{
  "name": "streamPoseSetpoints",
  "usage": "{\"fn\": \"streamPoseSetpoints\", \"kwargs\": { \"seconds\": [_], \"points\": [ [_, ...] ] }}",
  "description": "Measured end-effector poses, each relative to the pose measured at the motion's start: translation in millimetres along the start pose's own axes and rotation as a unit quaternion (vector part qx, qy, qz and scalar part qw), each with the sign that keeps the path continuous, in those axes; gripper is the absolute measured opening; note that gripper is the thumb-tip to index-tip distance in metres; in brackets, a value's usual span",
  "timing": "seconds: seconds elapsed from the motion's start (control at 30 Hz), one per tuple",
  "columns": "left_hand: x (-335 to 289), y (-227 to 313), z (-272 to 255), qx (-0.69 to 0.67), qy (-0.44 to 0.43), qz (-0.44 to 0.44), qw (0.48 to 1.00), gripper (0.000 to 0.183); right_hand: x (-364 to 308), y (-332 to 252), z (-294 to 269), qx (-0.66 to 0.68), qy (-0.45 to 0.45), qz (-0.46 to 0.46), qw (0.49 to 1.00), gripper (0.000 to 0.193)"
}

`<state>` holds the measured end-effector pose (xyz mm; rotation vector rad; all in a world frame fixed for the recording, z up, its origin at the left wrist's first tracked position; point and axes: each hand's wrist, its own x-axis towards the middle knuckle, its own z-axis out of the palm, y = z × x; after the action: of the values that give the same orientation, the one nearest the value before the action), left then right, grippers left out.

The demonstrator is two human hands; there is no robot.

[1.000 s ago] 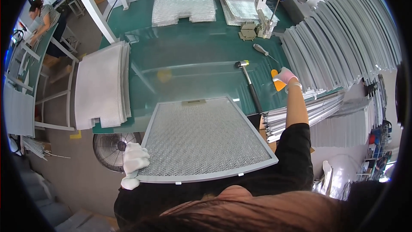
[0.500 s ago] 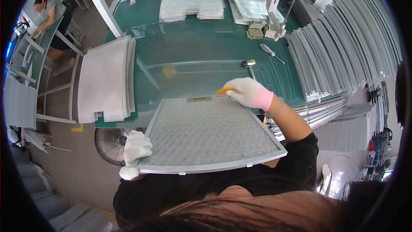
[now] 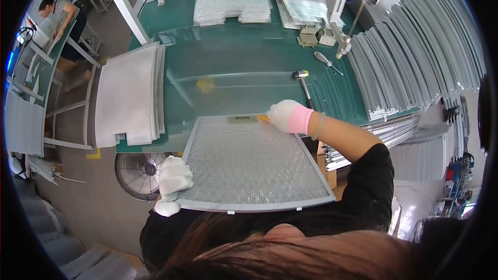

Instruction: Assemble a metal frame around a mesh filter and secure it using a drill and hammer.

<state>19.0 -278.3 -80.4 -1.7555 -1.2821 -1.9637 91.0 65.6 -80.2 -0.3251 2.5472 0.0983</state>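
Note:
A framed metal mesh filter (image 3: pixel 249 163) lies tilted between my body and the table's near edge, its far side resting at the table. My left hand (image 3: pixel 175 179), in a white glove, is closed around its near left corner. Gripped in my right hand (image 3: pixel 285 116), in a white glove with a pink cuff, is a small orange scraper-like tool (image 3: pixel 263 118). Its tip meets the far edge of the frame, right of a small dull metal plate (image 3: pixel 239 119). Most of the tool is hidden by my fingers.
On the green table (image 3: pixel 228 93) lie a mallet (image 3: pixel 305 85), a screwdriver (image 3: pixel 327 62) and small metal blocks (image 3: pixel 309 36). Mesh sheet stacks stand left (image 3: pixel 127 96) and back (image 3: pixel 231 0). Frame strips (image 3: pixel 415 57) crowd the right. A fan (image 3: pixel 137 173) stands below; a co-worker (image 3: pixel 59 13) sits far left.
My right hand has moved slightly left and down, bringing the orange tool onto the frame's far edge. The filter has turned a little, its near right corner shifting left; my left hand moved slightly right.

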Motion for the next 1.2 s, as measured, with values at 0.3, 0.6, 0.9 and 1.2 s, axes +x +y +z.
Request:
{"fn": "streamPoseSetpoints", "kwargs": {
  "seconds": [0.3, 0.6, 0.9, 1.2],
  "points": [
    [10, -12, 34, 0.078, 0.197, 0.060, 0.975, 0.029, -18, 33, 51, 0.393, 0.298, -0.060, 0.868, 0.024],
    [17, 0, 23, 0.053, 0.010, -0.104, 0.993, 0.048, -87, 4, 5, 0.553, 0.411, -0.060, 0.722, 0.017],
    [81, -8, 27, 0.160, 0.071, 0.107, 0.979, 0.013, -96, 157, 146, 0.464, 0.459, 0.494, 0.575, 0.085],
    [231, -33, 108, 0.398, -0.428, 0.121, 0.802, 0.020, -68, 45, 144, 0.149, 0.405, 0.411, 0.803, 0.055]
  ]
}}
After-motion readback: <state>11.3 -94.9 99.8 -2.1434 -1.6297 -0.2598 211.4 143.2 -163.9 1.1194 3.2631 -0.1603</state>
